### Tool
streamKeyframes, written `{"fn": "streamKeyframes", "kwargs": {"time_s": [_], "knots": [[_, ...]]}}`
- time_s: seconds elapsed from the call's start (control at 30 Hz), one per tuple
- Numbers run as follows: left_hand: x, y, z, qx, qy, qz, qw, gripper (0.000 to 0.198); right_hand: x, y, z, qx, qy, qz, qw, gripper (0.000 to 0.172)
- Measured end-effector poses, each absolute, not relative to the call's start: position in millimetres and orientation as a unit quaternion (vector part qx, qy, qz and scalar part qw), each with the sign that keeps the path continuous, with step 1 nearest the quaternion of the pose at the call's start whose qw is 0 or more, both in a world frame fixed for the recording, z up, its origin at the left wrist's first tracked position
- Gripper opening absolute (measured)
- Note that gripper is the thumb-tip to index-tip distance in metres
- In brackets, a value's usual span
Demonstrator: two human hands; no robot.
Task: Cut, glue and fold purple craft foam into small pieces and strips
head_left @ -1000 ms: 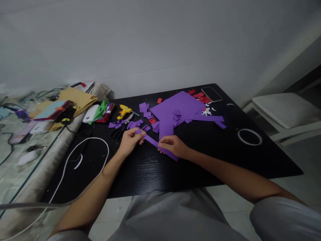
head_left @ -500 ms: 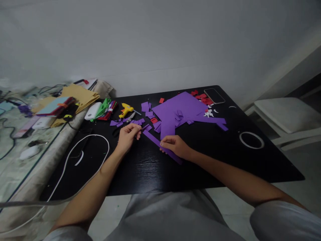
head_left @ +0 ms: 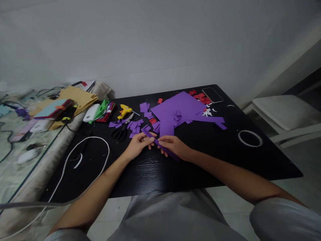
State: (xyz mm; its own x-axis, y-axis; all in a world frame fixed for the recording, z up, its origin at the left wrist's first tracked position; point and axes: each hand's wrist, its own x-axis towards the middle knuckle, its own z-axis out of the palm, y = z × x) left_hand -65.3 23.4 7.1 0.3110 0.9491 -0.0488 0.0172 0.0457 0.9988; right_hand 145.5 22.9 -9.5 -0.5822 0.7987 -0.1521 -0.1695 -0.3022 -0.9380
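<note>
A long purple paper strip (head_left: 170, 154) slants between my hands above the black table. My left hand (head_left: 140, 144) pinches it near its upper left end, thumb on top. Around its middle, my right hand (head_left: 174, 146) has its fingers and thumb closed on the same strip. Just beyond lie a large purple sheet (head_left: 175, 107) and a wide purple strip (head_left: 167, 127). Small cut purple pieces (head_left: 135, 125) are scattered left of the sheet, beside black-handled scissors (head_left: 119, 133).
A yellow glue gun (head_left: 124, 111) lies behind the scissors. Red scraps (head_left: 200, 97) and a phone (head_left: 212, 95) are at the back right, a white ring (head_left: 250, 138) at the right. A white cable (head_left: 65, 164) loops at the left.
My left hand has moved right and toward me from near the purple pieces and now grips the strip beside my right hand. The scissors are more fully uncovered. The strip's upper end has shifted slightly.
</note>
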Motion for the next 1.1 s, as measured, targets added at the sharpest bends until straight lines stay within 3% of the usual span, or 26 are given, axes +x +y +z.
{"fn": "streamKeyframes", "kwargs": {"time_s": [0.2,0.47,0.73,1.1], "knots": [[-68,27,4,0.567,0.443,0.402,0.567,0.036,143,21,-13,-0.33,-0.518,0.703,0.358,0.039],[-68,27,3,0.57,0.484,0.406,0.526,0.04,147,22,-14,-0.351,-0.603,0.61,0.377,0.033],[-63,23,6,0.594,0.48,0.406,0.502,0.047,146,22,-11,-0.359,-0.566,0.655,0.347,0.035],[-57,18,5,0.602,0.434,0.383,0.551,0.038,145,22,-17,-0.333,-0.549,0.699,0.313,0.037]]}}
